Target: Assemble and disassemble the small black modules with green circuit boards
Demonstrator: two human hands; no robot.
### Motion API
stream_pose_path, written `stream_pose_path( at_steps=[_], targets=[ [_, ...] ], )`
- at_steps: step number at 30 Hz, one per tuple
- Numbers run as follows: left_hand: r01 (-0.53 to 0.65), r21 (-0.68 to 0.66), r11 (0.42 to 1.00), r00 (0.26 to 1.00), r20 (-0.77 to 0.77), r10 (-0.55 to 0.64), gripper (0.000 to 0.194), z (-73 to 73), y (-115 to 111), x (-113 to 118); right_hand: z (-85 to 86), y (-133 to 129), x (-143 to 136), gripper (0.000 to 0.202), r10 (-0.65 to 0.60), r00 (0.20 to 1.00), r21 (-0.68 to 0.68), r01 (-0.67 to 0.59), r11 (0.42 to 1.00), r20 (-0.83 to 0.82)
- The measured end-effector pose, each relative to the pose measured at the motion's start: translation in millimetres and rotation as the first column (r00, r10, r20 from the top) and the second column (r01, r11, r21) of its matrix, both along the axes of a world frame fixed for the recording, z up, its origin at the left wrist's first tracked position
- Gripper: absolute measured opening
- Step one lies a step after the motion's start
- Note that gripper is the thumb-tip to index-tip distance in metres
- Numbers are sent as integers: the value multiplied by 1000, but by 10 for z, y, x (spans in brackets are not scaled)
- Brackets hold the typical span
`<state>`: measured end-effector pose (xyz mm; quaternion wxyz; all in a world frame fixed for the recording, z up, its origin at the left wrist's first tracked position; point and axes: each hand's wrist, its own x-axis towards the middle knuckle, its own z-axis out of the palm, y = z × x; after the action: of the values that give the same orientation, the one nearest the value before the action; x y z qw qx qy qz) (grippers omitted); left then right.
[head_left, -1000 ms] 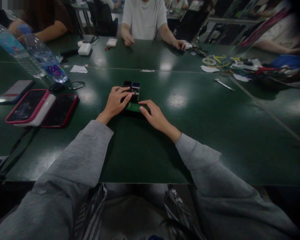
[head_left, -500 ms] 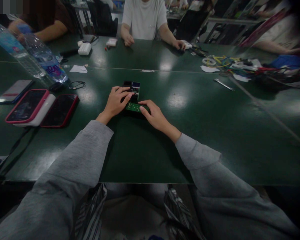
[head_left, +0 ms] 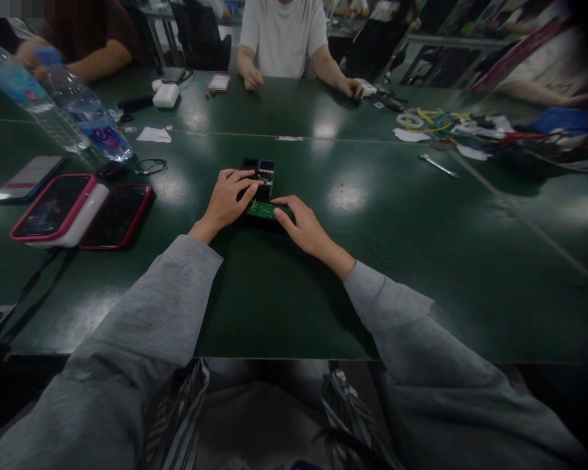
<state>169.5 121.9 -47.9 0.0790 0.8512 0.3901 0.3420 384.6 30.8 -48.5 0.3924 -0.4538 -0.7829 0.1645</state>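
Note:
A green circuit board (head_left: 261,209) lies on a dark base on the table in front of me. Behind it stands a small module with a dark blue screen (head_left: 267,166), beside a black block (head_left: 249,163). My left hand (head_left: 228,194) reaches over these parts from the left, its fingers stretched out and touching the module's lower part. My right hand (head_left: 301,224) grips the right end of the green board, thumb on top and index finger along the far edge. My fingers hide parts of the board and the module.
On the left lie phones in red cases (head_left: 117,217), another phone (head_left: 29,178) and water bottles (head_left: 105,134). A metal wrench-like tool (head_left: 440,166) and a heap of cables (head_left: 470,127) are at the right. Across the table sits a person in a white shirt (head_left: 284,39).

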Motion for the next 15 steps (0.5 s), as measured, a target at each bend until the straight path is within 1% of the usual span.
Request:
stream_pose_path(
  at_steps=[15],
  targets=[
    [8, 25, 1000, 1000, -15, -8, 49, -9, 7, 1, -11, 10, -1, 48, -5, 1000, 2, 5, 1000, -2]
  ],
)
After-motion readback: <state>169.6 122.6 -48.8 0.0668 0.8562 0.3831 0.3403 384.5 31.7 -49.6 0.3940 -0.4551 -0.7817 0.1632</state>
